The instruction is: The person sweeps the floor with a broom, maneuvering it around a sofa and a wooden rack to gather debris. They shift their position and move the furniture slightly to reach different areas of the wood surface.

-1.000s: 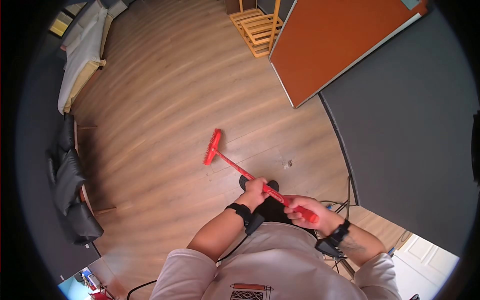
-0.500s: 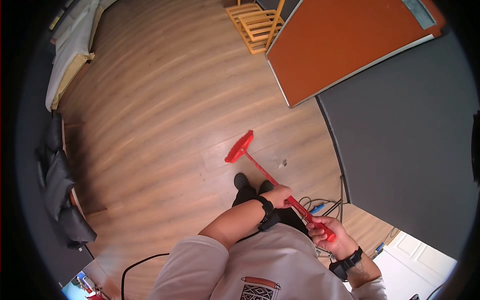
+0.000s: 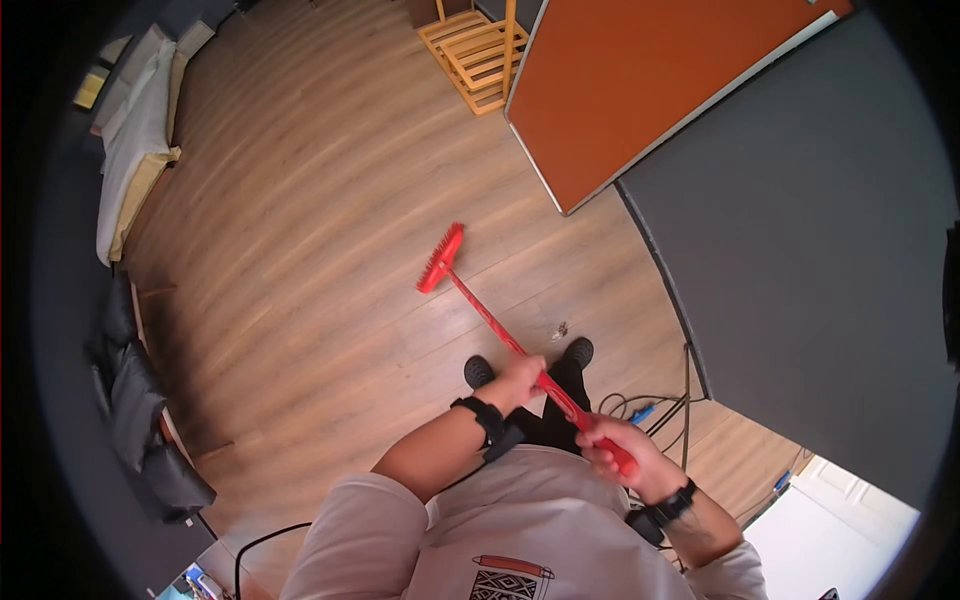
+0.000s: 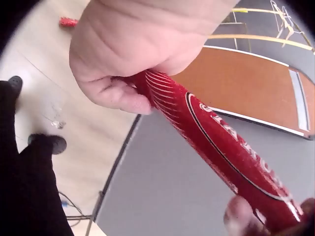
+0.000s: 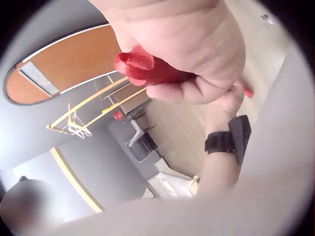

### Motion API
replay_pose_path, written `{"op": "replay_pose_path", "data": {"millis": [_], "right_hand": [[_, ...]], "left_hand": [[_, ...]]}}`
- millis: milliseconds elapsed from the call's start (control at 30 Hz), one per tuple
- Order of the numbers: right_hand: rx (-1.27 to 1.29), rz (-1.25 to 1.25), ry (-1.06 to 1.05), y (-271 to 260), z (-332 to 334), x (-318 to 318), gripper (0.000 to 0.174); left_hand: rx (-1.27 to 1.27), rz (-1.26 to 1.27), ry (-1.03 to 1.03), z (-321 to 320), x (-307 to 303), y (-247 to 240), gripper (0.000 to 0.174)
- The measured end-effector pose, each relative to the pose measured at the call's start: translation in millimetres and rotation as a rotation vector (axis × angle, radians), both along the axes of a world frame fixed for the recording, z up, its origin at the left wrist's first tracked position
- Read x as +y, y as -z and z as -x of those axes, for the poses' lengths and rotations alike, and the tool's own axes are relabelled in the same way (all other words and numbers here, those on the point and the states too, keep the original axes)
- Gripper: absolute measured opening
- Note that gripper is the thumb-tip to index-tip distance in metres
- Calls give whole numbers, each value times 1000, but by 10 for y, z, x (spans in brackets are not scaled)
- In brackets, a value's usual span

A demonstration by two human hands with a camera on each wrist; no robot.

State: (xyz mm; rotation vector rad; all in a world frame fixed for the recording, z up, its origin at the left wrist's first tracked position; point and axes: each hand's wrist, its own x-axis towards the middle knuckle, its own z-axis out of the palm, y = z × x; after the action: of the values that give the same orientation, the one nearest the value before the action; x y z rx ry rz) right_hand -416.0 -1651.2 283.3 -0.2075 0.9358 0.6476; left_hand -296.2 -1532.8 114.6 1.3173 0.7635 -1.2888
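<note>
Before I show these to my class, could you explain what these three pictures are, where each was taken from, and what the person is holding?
No machine here: a person wears three small cameras. The wide round picture comes from the head camera, looking down at both arms. The other two come from cameras on each wrist, so the hands look huge. The left hand grips a red broom partway down its handle; the right hand grips the top end. Its brush head reaches the wooden floor, ahead of two dark shoes. A bit of debris lies near the shoes, and cables trail beside them.
</note>
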Motion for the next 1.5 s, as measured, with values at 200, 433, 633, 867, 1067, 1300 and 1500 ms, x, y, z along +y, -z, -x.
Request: {"op": "replay_pose_path", "data": {"millis": [200, 433, 633, 867, 1067, 1300, 1500], "right_hand": [[95, -85, 197, 477, 94, -341, 13], [335, -126, 373, 17, 617, -1245, 16], [266, -21, 238, -401, 869, -1682, 14], [114, 108, -136, -520, 801, -2043, 8], [159, -218, -33, 18, 421, -2311, 12], [275, -367, 125, 213, 474, -2649, 12], [281, -19, -23, 65, 427, -2794, 3]], "left_hand": [[-14, -245, 131, -17, -552, 505, 6], [236, -148, 74, 895, -1522, 760, 9], [297, 143, 199, 1049, -1781, -36, 8], [456, 201, -7, 1021, -1723, -223, 11], [394, 18, -325, 1040, -2017, 39, 9], [467, 11, -176, 1229, -2441, 204, 8], [490, 72, -88, 1189, -2810, 233, 10]]}}
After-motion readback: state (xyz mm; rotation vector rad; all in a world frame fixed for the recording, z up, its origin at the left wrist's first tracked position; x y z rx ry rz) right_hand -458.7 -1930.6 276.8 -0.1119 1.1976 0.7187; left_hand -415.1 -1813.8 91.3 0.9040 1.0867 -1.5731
